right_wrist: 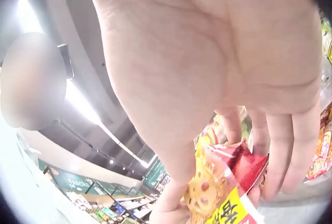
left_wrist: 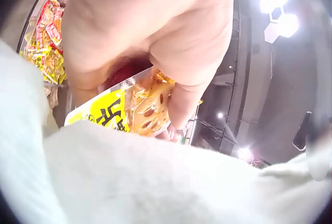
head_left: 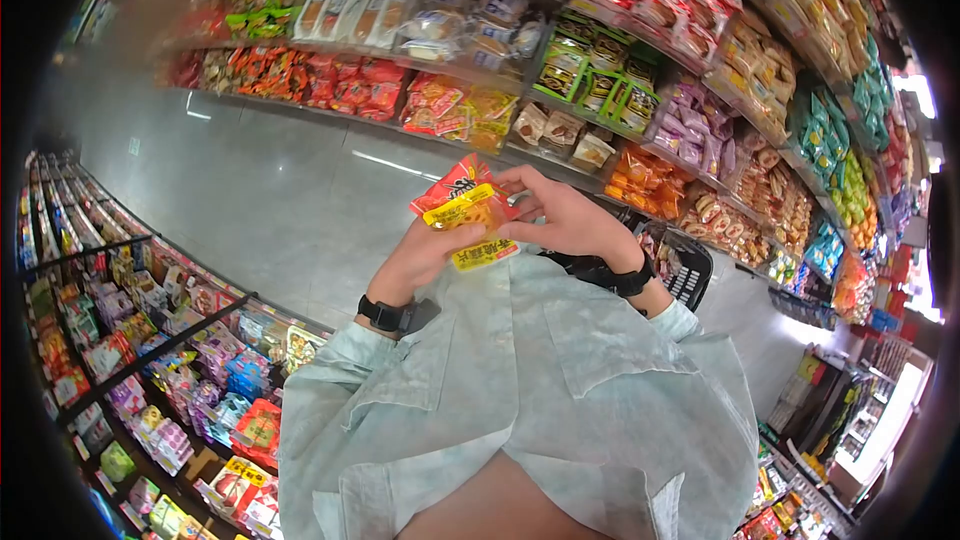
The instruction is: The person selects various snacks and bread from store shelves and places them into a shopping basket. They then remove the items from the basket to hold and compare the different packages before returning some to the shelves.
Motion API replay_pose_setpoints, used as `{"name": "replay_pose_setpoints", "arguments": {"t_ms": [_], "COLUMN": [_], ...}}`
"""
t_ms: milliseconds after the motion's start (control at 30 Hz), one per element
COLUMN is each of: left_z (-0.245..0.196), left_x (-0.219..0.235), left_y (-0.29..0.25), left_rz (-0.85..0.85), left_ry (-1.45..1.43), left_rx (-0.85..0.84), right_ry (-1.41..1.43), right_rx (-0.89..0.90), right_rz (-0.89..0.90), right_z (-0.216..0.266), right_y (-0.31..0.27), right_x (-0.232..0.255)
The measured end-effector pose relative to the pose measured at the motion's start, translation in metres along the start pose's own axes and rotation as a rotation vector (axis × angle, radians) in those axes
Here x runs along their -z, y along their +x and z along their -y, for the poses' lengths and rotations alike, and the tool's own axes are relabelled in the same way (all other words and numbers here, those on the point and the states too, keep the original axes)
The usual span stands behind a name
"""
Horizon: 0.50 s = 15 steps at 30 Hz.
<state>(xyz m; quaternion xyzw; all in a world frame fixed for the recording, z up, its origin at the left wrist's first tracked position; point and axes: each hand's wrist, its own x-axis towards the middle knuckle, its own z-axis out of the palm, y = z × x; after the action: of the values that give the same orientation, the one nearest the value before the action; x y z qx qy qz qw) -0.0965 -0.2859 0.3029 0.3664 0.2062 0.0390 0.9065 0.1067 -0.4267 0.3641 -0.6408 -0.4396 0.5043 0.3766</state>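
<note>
Between the two hands, just in front of the shirt (head_left: 510, 340), I see a yellow packet (head_left: 482, 214), with a red packet (head_left: 452, 183) behind it. The left hand (head_left: 425, 248) grips the yellow packet's left side; the right hand (head_left: 568, 218) pinches its right edge.

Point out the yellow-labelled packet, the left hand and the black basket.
Yellow-labelled packet (left_wrist: 148, 109): left wrist view, clear window showing contents.
Left hand (head_left: 426, 251): head view, near thumb base.
Black basket (head_left: 690, 285): head view, slatted side.

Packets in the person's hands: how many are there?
2: a yellow-labelled packet in front, gripped by the left hand, and a red packet behind it, partly covered. Another could be hidden behind these.
</note>
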Motion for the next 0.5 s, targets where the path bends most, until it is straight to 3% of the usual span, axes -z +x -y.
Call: {"name": "replay_pose_setpoints", "arguments": {"t_ms": [67, 300, 400, 500], "left_z": [-0.008, -0.019, -0.012, -0.014], "left_x": [0.020, 0.083, 0.109, 0.124], "left_y": [-0.020, -0.088, -0.107, -0.117], "left_rz": [-0.025, -0.123, -0.186, -0.283], "left_ry": [0.000, -0.121, -0.228, -0.309], "left_rx": [-0.010, -0.053, -0.042, -0.046], "right_ry": [0.035, -0.219, -0.023, 0.122], "right_rx": [-0.104, -0.047, -0.100, -0.046], "right_rz": [0.047, 0.050, 0.144, 0.168], "right_z": [0.031, 0.050, 0.059, 0.020], "right_y": [0.013, 0.066, 0.076, 0.094], "right_x": [-0.030, -0.110, -0.119, -0.111]}}
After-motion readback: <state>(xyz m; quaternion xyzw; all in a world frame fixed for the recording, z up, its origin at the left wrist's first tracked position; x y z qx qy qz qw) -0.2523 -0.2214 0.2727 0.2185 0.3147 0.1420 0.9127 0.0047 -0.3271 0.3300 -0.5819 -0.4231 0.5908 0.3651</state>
